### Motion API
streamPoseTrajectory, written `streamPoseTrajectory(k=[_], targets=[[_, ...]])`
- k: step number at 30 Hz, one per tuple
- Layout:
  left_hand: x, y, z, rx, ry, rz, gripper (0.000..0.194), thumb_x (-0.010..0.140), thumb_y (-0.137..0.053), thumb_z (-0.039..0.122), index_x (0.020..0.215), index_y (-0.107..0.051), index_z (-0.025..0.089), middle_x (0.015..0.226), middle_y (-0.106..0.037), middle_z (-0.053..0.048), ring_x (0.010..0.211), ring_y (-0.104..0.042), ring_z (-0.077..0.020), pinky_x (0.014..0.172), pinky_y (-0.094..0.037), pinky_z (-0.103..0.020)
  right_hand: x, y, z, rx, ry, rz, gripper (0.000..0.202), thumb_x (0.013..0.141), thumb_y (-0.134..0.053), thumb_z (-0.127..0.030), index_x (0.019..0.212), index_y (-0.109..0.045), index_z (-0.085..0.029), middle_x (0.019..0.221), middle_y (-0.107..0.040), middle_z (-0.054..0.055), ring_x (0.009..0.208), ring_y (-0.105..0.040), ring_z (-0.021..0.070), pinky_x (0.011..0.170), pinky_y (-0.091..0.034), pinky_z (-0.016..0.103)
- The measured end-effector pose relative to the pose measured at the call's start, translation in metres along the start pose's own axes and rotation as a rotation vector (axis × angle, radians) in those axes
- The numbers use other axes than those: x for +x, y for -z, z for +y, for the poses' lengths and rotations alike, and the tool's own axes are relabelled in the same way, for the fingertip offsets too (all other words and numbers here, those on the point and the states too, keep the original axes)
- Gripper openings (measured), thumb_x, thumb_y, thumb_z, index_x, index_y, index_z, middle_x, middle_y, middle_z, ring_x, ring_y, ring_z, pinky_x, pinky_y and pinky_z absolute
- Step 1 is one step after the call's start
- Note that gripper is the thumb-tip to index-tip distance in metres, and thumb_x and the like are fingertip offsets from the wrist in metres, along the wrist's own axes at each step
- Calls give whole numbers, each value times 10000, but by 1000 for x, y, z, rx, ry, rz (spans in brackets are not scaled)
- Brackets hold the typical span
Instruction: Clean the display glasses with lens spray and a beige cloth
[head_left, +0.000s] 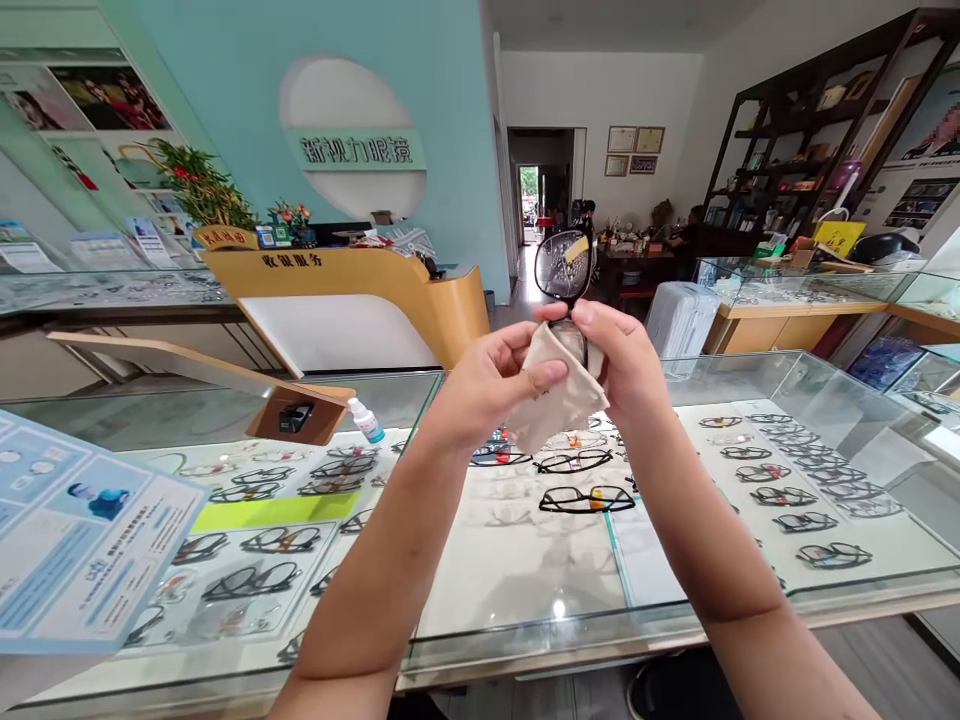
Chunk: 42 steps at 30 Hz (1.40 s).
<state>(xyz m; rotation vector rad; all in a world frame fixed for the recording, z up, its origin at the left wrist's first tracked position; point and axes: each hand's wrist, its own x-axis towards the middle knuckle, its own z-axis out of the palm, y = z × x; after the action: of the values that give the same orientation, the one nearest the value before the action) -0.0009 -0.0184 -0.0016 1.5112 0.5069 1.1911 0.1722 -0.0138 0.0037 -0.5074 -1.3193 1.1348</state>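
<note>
A pair of black-framed eyeglasses (564, 266) is held up on end above the glass counter, one lens on top with a yellowish sticker on it. My right hand (624, 352) pinches the frame near its bridge with thumb and fingers. A cream cleaning cloth (559, 405) is wrapped about the lower lens, which it partly hides. My left hand (501, 385) presses the cloth around that lens, thumb in front.
The glass display counter (517, 575) below holds many eyeglasses (587, 499). On its left stand a small spray bottle (366, 420), a wooden stand (289, 412) and a blue-white leaflet (82, 540). Behind are a cashier desk (322, 285) and a clear-wrapped suitcase (681, 325).
</note>
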Motion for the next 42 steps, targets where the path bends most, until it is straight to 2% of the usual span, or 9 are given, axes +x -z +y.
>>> streamPoseTrajectory(k=[5,9,15,18,22,31,34,39,42], targets=[[4,9,-13,15,73,-69,394,772,-1008,490,948,-816,194,860,-756,-23,730,-674,-157,670,-556,-264,3,6,15,62,-16,-26,378,815,-907,-613,786,-783,-258,926,-752,23,751,-594,181,680,-502,325],[9,13,-17,3,85,-76,382,769,-1011,467,930,-806,188,851,-743,-23,727,-673,-153,652,-564,-253,11,11,27,95,-37,-51,384,823,-910,-609,795,-767,-254,876,-747,15,708,-597,173,653,-509,317],[10,-2,-30,87,-160,156,557,811,-983,519,1245,-796,223,888,-753,-16,737,-671,-144,676,-583,-239,12,4,43,220,-30,-20,345,859,-882,-591,945,-795,-268,1114,-841,27,926,-730,217,797,-616,343],[11,-11,-37,121,-288,311,520,847,-932,612,1166,-815,218,854,-739,-12,700,-636,-132,647,-555,-232,9,-6,45,224,-48,-10,358,843,-878,-604,949,-786,-274,1228,-836,41,1085,-742,262,888,-625,388],[14,-13,-43,135,-376,426,467,897,-869,666,1046,-822,226,768,-681,8,652,-578,-119,593,-495,-228,6,-11,43,158,-62,-29,320,824,-858,-578,890,-768,-277,1067,-821,50,1088,-732,292,889,-612,415],[15,15,-31,212,-189,-63,521,950,-842,592,1267,-769,185,920,-743,-50,777,-684,-174,703,-572,-268,15,9,39,170,-54,6,275,902,-779,-524,949,-813,-255,1002,-826,45,1025,-755,270,851,-610,394],[14,7,-38,182,-254,55,585,888,-923,528,1339,-738,206,943,-755,-38,790,-692,-170,722,-578,-259,12,2,41,137,-20,20,275,933,-751,-529,989,-787,-262,1025,-809,39,1027,-740,259,833,-594,376],[18,-7,-55,130,-403,399,466,930,-842,654,1092,-804,218,796,-684,4,667,-595,-121,613,-499,-226,8,-10,49,209,-50,-12,261,884,-807,-512,863,-740,-261,915,-748,27,910,-685,220,775,-566,337],[21,2,-53,152,-362,319,493,995,-736,701,1091,-797,221,760,-660,3,652,-590,-130,601,-491,-238,12,-4,49,229,-68,-15,249,864,-849,-502,862,-757,-271,808,-695,3,795,-648,195,700,-541,316]])
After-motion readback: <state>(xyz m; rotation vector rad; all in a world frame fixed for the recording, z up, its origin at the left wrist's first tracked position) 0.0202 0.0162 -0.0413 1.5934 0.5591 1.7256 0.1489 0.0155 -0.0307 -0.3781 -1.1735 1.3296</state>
